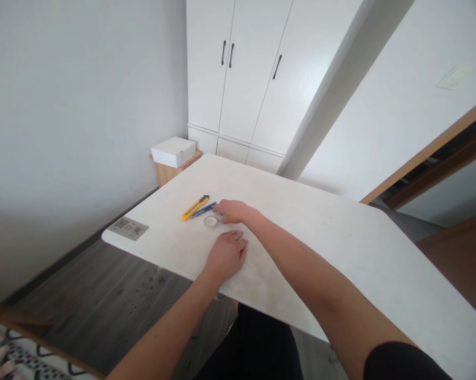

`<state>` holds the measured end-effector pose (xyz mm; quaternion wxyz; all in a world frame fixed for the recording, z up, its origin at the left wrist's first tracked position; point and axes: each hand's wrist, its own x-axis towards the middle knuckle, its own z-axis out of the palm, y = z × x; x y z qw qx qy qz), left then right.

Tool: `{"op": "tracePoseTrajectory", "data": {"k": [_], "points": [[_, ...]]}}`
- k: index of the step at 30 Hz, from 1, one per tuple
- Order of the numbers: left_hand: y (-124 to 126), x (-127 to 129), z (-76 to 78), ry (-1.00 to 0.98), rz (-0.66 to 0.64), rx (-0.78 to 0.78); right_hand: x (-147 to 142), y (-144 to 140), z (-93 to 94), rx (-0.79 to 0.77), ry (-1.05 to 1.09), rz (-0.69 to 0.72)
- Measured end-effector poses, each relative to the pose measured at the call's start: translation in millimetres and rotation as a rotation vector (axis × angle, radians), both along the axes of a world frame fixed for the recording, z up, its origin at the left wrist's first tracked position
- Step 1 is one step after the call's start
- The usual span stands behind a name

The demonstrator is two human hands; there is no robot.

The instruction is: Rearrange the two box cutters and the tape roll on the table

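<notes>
My right hand [232, 211] reaches over the white table, its fingers closed around what looks like a small clear roll of tape, mostly hidden under them. Just left of those fingers lies another small round roll [211, 221] with a pale, patterned core. Two slim blue pens [204, 209] lie side by side beyond it, one end close to my right fingertips. Beside the pens is a yellow utility knife [195, 207] with a dark end. Nearer the front edge, my left hand [227, 256] rests palm down on the tabletop, fingers loosely extended and holding nothing.
The white table [309, 227] has a grey printed label [129, 228] at its left corner. A white box [174, 151] sits on a wooden stand past the far left edge. White cabinets [245, 68] stand behind. Grey wood flooring [142, 301] shows below the front edge.
</notes>
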<state>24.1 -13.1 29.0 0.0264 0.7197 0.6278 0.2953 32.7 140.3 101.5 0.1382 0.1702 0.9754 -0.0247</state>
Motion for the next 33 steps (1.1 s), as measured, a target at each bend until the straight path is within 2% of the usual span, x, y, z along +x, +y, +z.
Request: {"op": "tracePoseTrajectory", "data": {"k": [4,7,13,22,33], "points": [[0,0,0.2,0.019,0.009,-0.001,1,-4,6.3,0.051,-0.045,-0.011],[0,1,1.1,0.029,0.02,0.004,2,-9,14.8,0.075,-0.001,-0.03],[-3,1,6.2,0.022,0.023,0.005,-10,-30,28.4,0.026,0.016,0.026],[-3,1,6.4,0.012,0.029,-0.012,-22,-38,11.7,0.002,-0.02,0.077],[-1,3,2.7,0.025,0.058,-0.001,-24,-45,4.8,0.055,-0.034,0.081]]}}
